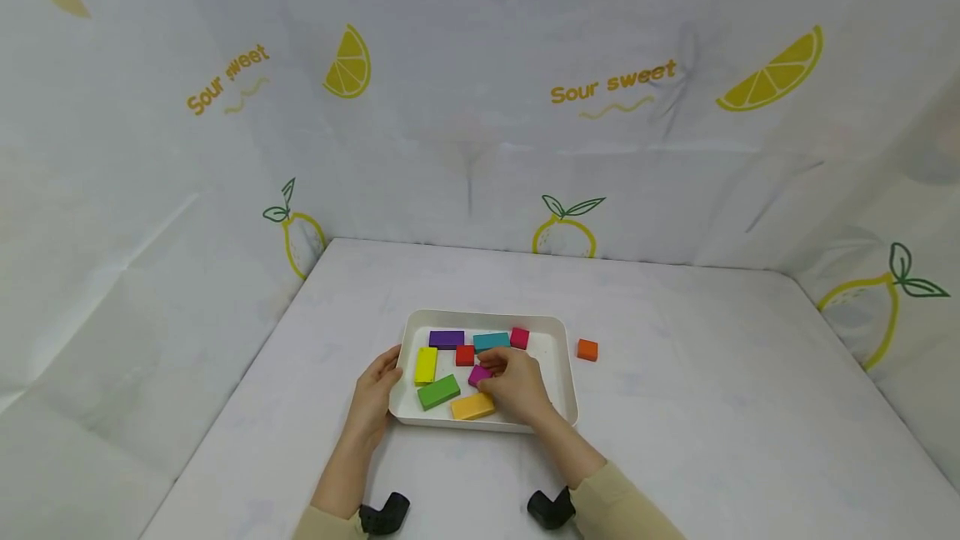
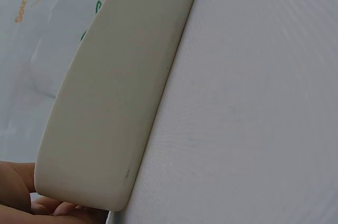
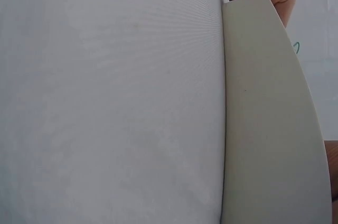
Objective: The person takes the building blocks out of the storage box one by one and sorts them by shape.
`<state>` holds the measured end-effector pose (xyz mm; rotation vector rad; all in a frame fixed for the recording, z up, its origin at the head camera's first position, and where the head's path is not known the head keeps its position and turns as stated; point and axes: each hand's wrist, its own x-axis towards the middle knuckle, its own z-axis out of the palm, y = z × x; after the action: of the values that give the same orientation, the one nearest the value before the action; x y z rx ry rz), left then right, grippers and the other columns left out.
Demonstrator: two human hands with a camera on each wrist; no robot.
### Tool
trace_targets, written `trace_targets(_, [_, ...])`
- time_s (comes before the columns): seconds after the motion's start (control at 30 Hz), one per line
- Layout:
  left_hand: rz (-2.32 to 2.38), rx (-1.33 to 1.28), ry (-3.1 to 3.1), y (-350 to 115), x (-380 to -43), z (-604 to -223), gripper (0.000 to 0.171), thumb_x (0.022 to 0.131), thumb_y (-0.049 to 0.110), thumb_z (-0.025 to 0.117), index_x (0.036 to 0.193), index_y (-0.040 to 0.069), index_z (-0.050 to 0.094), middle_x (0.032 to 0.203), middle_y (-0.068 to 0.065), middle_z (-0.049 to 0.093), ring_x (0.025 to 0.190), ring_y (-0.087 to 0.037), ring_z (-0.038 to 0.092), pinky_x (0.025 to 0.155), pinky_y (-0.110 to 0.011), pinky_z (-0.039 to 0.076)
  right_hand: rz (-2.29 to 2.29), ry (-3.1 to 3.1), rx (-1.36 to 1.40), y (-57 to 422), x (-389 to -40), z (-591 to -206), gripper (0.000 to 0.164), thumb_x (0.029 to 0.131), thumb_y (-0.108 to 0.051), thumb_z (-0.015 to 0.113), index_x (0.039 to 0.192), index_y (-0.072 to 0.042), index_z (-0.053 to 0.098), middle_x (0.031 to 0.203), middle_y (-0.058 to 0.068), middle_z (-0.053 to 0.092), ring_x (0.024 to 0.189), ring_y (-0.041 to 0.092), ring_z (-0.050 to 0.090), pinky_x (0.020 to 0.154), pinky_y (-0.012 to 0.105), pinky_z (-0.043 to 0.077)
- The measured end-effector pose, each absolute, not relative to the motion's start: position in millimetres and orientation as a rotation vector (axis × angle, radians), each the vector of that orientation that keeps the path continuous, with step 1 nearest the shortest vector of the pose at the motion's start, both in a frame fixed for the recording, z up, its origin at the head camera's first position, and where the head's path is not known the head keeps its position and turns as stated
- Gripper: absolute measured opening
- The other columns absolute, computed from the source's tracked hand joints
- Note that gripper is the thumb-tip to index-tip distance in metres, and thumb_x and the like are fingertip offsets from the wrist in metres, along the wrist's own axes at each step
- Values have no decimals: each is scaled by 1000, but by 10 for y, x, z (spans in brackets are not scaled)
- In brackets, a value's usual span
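A white tray (image 1: pixel 551 361) with coloured blocks lies on the table. My left hand (image 1: pixel 372 398) grips its left edge, thumb at the rim and fingers along the outer side. Over the tray, my right hand (image 1: pixel 519 386) pinches a magenta block (image 1: pixel 478 375) between thumb and fingers. Close by are a red block (image 1: pixel 465 355), a teal block (image 1: pixel 491 342) and a yellow-orange block (image 1: pixel 472 407). Both wrist views mostly show the tray's outer wall (image 2: pixel 105 108), which hides the blocks.
Also in the tray are a purple block (image 1: pixel 447 339), a yellow block (image 1: pixel 425 365), a green block (image 1: pixel 438 392) and a pinkish-red block (image 1: pixel 520 337). An orange block (image 1: pixel 587 349) lies on the table just right of the tray. A lemon-printed sheet (image 1: pixel 465 107) hangs behind.
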<state>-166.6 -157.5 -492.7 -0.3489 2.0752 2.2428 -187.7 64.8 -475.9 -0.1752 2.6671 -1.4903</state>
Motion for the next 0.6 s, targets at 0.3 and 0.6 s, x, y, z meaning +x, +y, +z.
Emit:
trace_targets(0.3, [2244, -330, 2070, -1580, -1652, -4915, 49, 103, 5, 37, 152, 1, 33, 159, -24, 31, 149, -38, 31, 122, -51, 29, -1497, 2663, -194, 669, -1884, -4760, 35, 78, -4, 79, 113, -5, 71, 107, 8, 73, 93, 17, 62, 88, 34, 61])
trace_targets(0.6, [2241, -338, 2080, -1579, -1660, -4923, 49, 103, 4, 36, 152, 0, 33, 158, -24, 33, 148, -38, 32, 122, -50, 30, -1481, 2655, -221, 675, -1889, -4762, 34, 80, -3, 78, 113, -5, 71, 108, 9, 73, 94, 18, 64, 89, 35, 61])
